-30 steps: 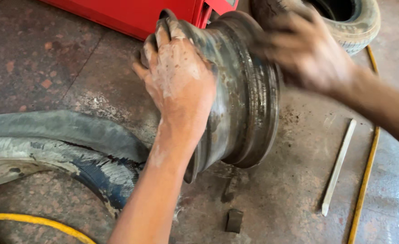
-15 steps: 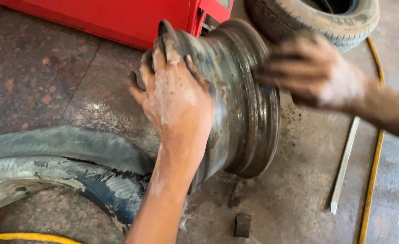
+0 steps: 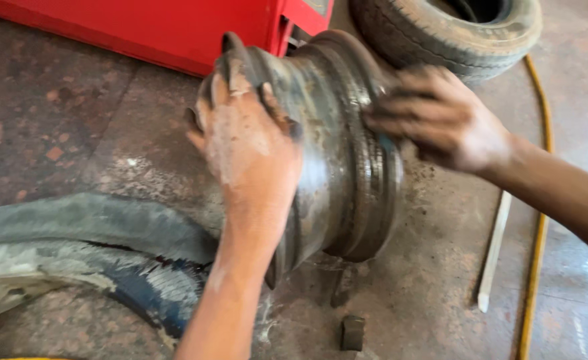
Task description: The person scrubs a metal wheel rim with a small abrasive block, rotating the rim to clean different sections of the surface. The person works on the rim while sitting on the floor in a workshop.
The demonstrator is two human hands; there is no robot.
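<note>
Left hand [image 3: 251, 143] spread flat, fingers hooked over near edge of bare steel wheel rim [image 3: 334, 153], frame centre, standing on edge. Right hand [image 3: 441, 117] blurred, cupped on far flange, grip unclear. Best to steady both flanges, keep fingers off sharp lip. Rim dull grey, ribbed, grimy. Limp dusty rubber tube [image 3: 87, 247] lower left; worn tyre [image 3: 454, 33] upper right; stained concrete floor [image 3: 54, 120].

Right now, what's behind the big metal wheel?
Behind the metal wheel rim stand a red cabinet and a worn tyre. The rim covers the floor directly behind it.
</note>
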